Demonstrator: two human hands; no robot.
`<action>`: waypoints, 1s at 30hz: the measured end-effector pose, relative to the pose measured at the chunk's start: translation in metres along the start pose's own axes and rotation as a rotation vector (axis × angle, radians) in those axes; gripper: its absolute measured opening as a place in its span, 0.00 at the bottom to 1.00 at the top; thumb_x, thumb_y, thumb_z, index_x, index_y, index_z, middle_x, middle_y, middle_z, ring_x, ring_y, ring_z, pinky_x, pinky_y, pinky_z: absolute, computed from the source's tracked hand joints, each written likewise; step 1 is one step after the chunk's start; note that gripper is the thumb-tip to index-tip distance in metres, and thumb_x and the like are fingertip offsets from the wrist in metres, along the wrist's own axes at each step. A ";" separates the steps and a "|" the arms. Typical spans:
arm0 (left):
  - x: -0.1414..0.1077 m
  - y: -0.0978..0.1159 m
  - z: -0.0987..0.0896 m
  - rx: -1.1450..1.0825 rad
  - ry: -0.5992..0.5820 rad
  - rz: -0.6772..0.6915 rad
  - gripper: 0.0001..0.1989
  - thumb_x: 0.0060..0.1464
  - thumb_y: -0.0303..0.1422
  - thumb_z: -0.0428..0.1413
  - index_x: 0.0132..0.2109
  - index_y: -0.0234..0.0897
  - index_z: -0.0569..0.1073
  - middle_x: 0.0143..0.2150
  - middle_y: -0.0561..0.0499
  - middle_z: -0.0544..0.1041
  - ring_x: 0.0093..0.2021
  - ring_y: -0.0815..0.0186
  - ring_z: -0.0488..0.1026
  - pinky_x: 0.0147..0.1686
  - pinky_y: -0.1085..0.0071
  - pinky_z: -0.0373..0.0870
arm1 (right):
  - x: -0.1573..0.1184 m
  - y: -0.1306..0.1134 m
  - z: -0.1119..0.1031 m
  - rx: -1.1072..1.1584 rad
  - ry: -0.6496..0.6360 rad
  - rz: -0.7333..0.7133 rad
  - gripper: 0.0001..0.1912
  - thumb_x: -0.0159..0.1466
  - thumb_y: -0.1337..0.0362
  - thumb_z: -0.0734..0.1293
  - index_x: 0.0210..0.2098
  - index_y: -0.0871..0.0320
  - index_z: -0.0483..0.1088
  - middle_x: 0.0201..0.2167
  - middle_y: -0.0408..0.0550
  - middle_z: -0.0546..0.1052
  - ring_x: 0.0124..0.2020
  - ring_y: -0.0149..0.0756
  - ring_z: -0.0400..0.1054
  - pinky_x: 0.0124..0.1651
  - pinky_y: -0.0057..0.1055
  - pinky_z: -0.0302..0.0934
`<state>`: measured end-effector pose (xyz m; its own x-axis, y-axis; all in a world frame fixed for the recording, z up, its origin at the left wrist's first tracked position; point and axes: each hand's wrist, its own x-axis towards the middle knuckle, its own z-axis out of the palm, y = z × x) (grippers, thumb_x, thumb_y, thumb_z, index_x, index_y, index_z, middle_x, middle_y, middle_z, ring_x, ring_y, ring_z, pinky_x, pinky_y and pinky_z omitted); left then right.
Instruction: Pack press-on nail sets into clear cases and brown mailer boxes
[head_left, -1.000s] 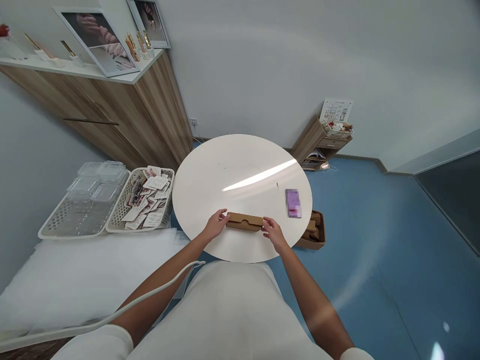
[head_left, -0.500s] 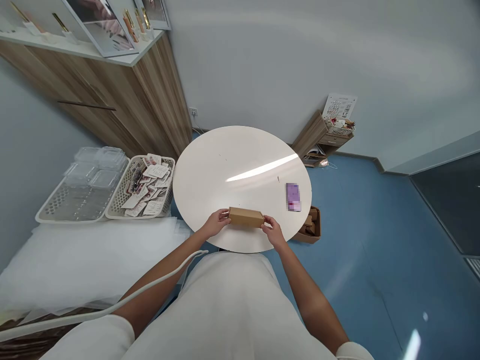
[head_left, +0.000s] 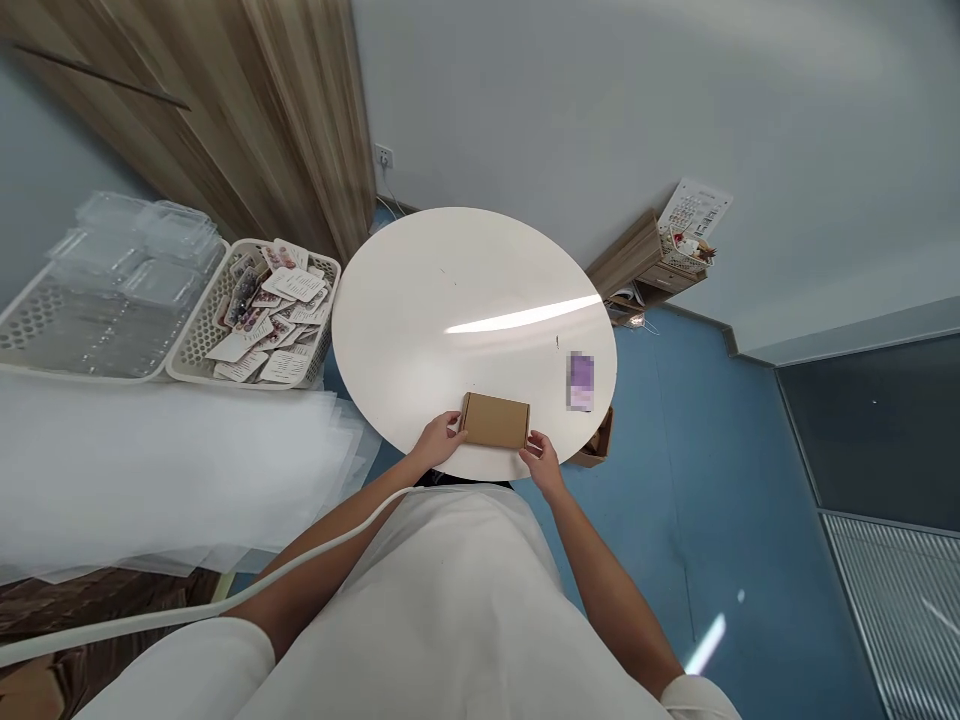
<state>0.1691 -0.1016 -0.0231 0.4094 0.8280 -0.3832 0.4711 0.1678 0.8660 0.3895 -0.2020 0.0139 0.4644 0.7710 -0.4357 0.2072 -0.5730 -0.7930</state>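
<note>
Nearest, one white garment, with a white cord running across the left forearm. Next, one left hand, thumb and fingers pinching the left end of a box; one right hand, thumb and fingers pinching its right end at the near corner. One cardboard box, plain brown, closed, broad face up, between the hands over the near edge of a round white table; whether its underside touches the tabletop cannot be told. Step in hand, by judgement: handling the closed box by both ends. The next move seems to call for an even grip, both ends kept level, or, for letting go, support beneath first. To the right on the table, apart from the box, one purple item, blurred. Beyond the table's right edge, lower, one brown carton. At left, one basket of printed cards, beside clear plastic boxes. Farthest, one wood-grain cupboard and one low shelf unit.
</note>
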 end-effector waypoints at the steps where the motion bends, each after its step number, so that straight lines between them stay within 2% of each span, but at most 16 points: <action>1: 0.001 0.001 -0.002 0.013 0.006 0.003 0.25 0.48 0.37 0.53 0.54 0.35 0.62 0.51 0.44 0.69 0.36 0.67 0.73 0.41 0.68 0.68 | 0.003 -0.001 -0.002 -0.043 0.013 0.017 0.28 0.50 0.60 0.65 0.50 0.57 0.59 0.49 0.53 0.67 0.44 0.37 0.66 0.44 0.35 0.61; 4: 0.006 0.007 -0.005 0.037 0.004 0.012 0.25 0.49 0.37 0.52 0.55 0.36 0.61 0.50 0.44 0.69 0.35 0.68 0.72 0.39 0.70 0.67 | 0.012 -0.006 -0.004 -0.114 0.017 0.052 0.30 0.49 0.60 0.65 0.51 0.57 0.59 0.48 0.52 0.67 0.40 0.34 0.66 0.43 0.33 0.61; 10: 0.014 0.020 -0.006 0.097 -0.012 -0.022 0.29 0.47 0.41 0.53 0.55 0.36 0.60 0.49 0.45 0.70 0.32 0.68 0.72 0.36 0.70 0.67 | 0.032 -0.013 -0.005 -0.100 -0.036 0.053 0.30 0.50 0.60 0.65 0.52 0.55 0.58 0.48 0.51 0.66 0.36 0.31 0.67 0.39 0.30 0.62; 14: 0.020 0.027 -0.008 0.113 0.046 -0.118 0.30 0.47 0.44 0.52 0.55 0.34 0.61 0.47 0.44 0.70 0.36 0.65 0.71 0.37 0.69 0.66 | 0.044 -0.016 -0.010 -0.060 -0.077 0.053 0.28 0.52 0.59 0.63 0.52 0.56 0.59 0.46 0.51 0.68 0.34 0.31 0.67 0.38 0.31 0.61; 18: 0.025 0.039 -0.003 0.058 0.022 -0.199 0.26 0.47 0.43 0.52 0.53 0.37 0.64 0.44 0.45 0.73 0.40 0.62 0.71 0.37 0.69 0.66 | 0.055 -0.011 -0.010 -0.016 -0.184 0.038 0.23 0.53 0.62 0.62 0.49 0.57 0.63 0.41 0.49 0.71 0.33 0.31 0.68 0.38 0.31 0.62; 21: 0.023 0.052 0.012 0.034 0.054 -0.209 0.26 0.45 0.40 0.55 0.52 0.38 0.65 0.44 0.45 0.72 0.39 0.62 0.71 0.36 0.69 0.67 | 0.057 -0.002 -0.015 -0.060 -0.213 -0.024 0.22 0.52 0.65 0.63 0.47 0.57 0.64 0.39 0.47 0.72 0.30 0.29 0.68 0.39 0.32 0.62; 23: 0.019 0.065 0.027 -0.023 0.079 -0.227 0.27 0.46 0.40 0.55 0.53 0.37 0.63 0.44 0.44 0.71 0.39 0.62 0.71 0.34 0.69 0.68 | 0.057 0.004 -0.027 -0.058 -0.208 -0.049 0.22 0.52 0.65 0.63 0.48 0.56 0.63 0.39 0.46 0.72 0.28 0.28 0.67 0.38 0.31 0.62; 26: 0.015 0.089 0.054 -0.109 0.066 -0.238 0.28 0.47 0.42 0.54 0.55 0.38 0.61 0.45 0.43 0.70 0.38 0.64 0.70 0.33 0.70 0.69 | 0.056 0.011 -0.062 -0.034 -0.181 -0.077 0.22 0.53 0.63 0.63 0.48 0.55 0.62 0.39 0.46 0.72 0.26 0.28 0.67 0.35 0.30 0.62; 30: 0.020 0.129 0.102 -0.068 0.059 -0.214 0.30 0.47 0.45 0.54 0.56 0.42 0.59 0.51 0.42 0.63 0.42 0.64 0.69 0.36 0.68 0.68 | 0.061 0.022 -0.122 -0.031 -0.070 -0.134 0.22 0.53 0.61 0.62 0.48 0.56 0.63 0.40 0.47 0.71 0.27 0.29 0.66 0.33 0.30 0.63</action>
<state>0.3181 -0.1178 0.0485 0.2588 0.7991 -0.5426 0.4875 0.3768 0.7876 0.5269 -0.2014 0.0217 0.3699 0.8581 -0.3562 0.2899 -0.4708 -0.8332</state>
